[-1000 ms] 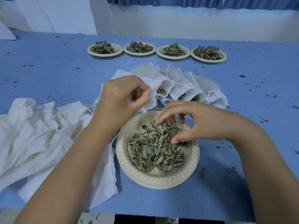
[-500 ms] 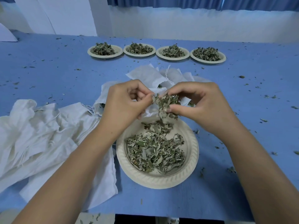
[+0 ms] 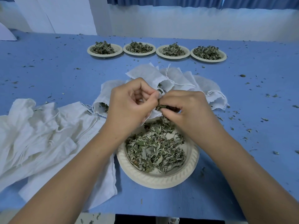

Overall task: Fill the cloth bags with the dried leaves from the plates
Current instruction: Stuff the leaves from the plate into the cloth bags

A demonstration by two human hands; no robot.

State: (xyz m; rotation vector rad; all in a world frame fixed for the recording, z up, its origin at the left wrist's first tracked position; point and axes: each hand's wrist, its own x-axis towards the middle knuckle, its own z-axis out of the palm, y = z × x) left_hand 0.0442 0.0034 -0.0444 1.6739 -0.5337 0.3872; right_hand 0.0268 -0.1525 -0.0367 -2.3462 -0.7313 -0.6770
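Blue counter (image 3: 48,70) under both grips, strewn with leaf crumbs. To the left of the left grip (image 3: 129,104): heap of empty cloth bags (image 3: 40,135), limp and creased. Directly below both grips: near plate (image 3: 153,181), stiff moulded rim, carrying a loose bed of dried leaves (image 3: 155,149). Just beyond the grips: fanned row of filled bags (image 3: 178,78), drawstrings slack. Well beyond: four far plates (image 3: 207,53), each heaped. Above the near plate, left grip clenched on the mouth hem of the open bag (image 3: 153,114). At that mouth, right grip (image 3: 186,109) grasping a pinch of leaves (image 3: 162,107), close against the left grip's fingertips. Treat the cloth as very light, soft and shapeless: take hold at the hem, on both sides of the opening, never at the body. Treat the leaves as near weightless, brittle and springy: gather with fingertips in a loose pinch, avoid crushing, and feed over the plate to catch spill.
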